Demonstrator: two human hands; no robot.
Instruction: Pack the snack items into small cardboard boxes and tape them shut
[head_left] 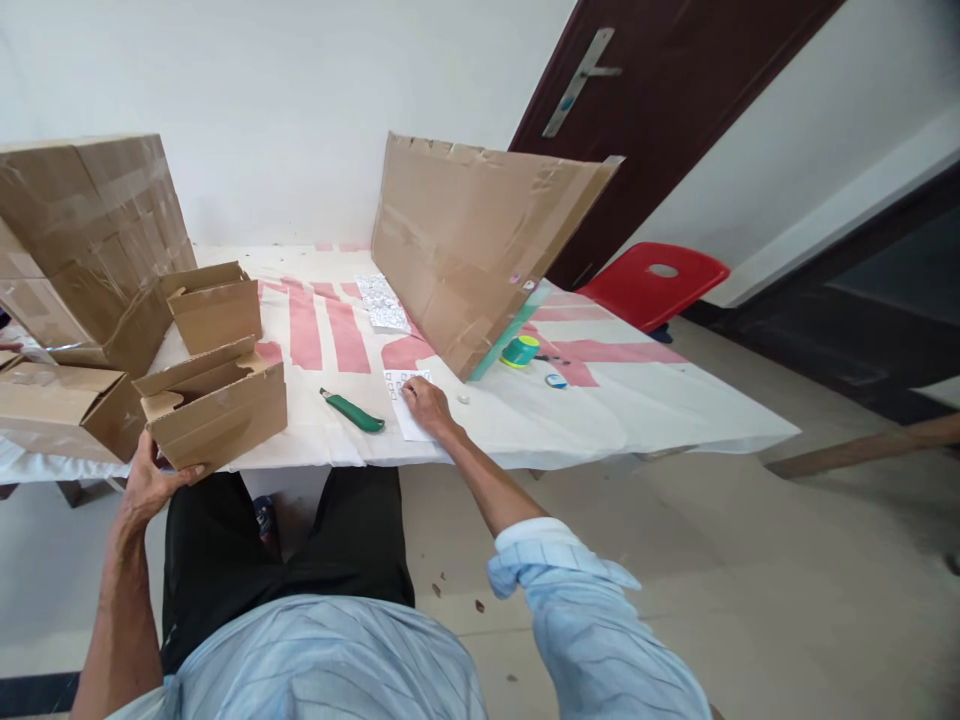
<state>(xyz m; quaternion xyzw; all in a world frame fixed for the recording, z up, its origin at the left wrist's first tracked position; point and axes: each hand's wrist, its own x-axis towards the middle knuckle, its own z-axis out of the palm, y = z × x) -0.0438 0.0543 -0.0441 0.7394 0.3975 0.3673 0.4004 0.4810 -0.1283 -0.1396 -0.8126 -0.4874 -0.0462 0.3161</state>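
My left hand [152, 482] grips the near lower corner of a small open-topped cardboard box [225, 412], thumb along its front face. The box sits at the table's front edge, tilted slightly. My right hand [427, 403] rests on a white sheet [411, 426] printed with small square marks, its fingers curled together at the top; whatever they may pinch is too small to make out. Between my hands lies a green utility knife [352, 411], its blade end pointing away to the left. A small white piece [463, 399] lies just right of my right hand.
A second open box [216, 315] stands behind the held one, with another box [64, 405] and a large taped carton [90, 240] at left. A big cardboard panel [480, 240], patterned paper [382, 302], green tape roll [520, 350] and red chair [652, 285] are further off.
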